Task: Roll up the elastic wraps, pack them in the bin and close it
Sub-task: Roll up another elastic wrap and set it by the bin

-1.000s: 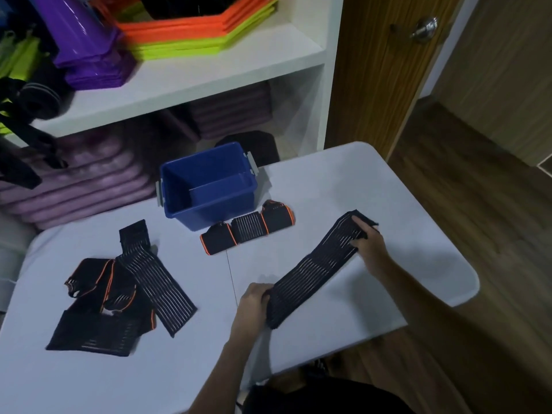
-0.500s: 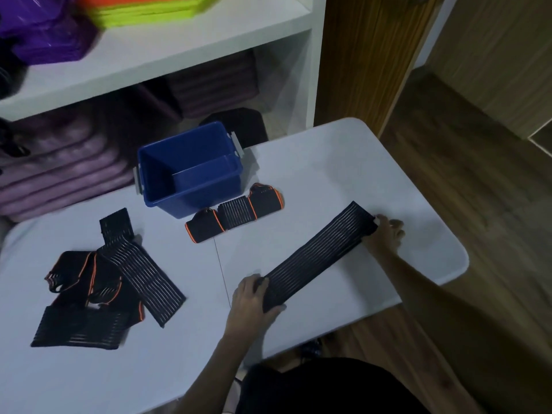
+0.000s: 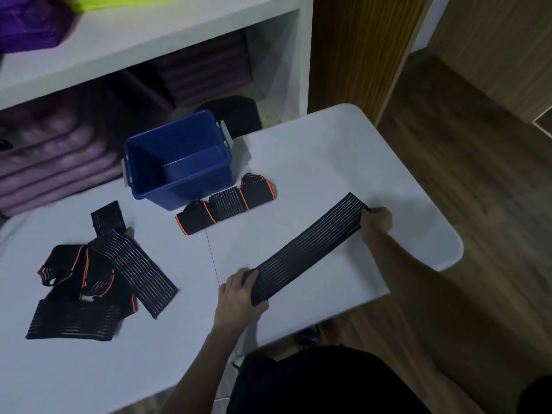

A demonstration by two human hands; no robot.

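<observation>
1. Nearest to the person, the left hand (image 3: 242,294) grips the near end of a long black elastic wrap with thin pale stripes (image 3: 307,249); the fingers curl over the top of the band and the thumb sits at its underside, where the fabric bunches a little.

2. The wrap lies pulled out straight and flat over the white table (image 3: 313,162). Its long axis runs on a diagonal, from the near end at the left hand up and away to the right.

3. The right hand (image 3: 377,220) holds the far end, fingers closed round the short edge. So the band spans the whole gap between the two hands, each clamped on one end.

4. Well to the left lies a loose pile of unrolled black wraps with orange trim (image 3: 98,276), overlapping one another, one striped band slanting across the top.

5. Farther back, three rolled black wraps with orange edging (image 3: 227,203) lie end to end in a slanting row, just in front of the bin.

6. Behind them stands an open blue plastic bin with grey side latches (image 3: 179,162), nothing visible inside it.

7. Beyond the table is a white shelf unit (image 3: 155,34) holding purple folded mats (image 3: 59,153).
</observation>
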